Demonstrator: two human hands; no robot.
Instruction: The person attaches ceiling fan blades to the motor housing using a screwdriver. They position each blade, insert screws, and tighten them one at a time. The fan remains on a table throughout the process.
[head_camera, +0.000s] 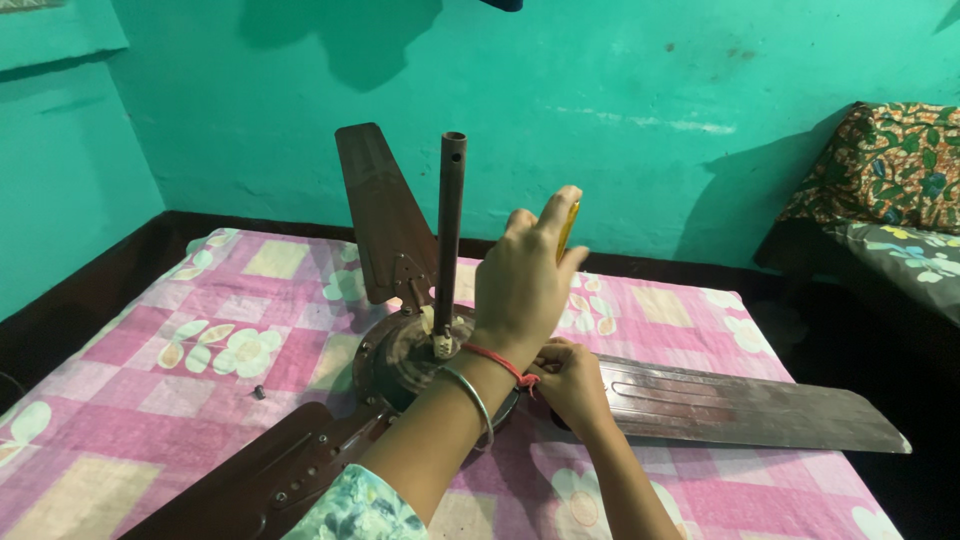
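Observation:
A brown ceiling fan (400, 360) lies on a pink checked cloth (200, 340), its down rod (450, 230) standing upright from the motor hub. My left hand (525, 285), with a metal bangle and a red thread at the wrist, is raised above the hub and closed around a yellow-handled tool (567, 228). My right hand (572, 380) is lower, fingers curled against the hub's rim where the right blade (740, 405) joins it. What the right fingers grip is hidden.
One blade (375, 210) points toward the teal wall, another (270, 470) toward me at lower left. A small dark screw (259, 391) lies on the cloth left of the hub. A patterned cushion (885, 165) sits at the far right.

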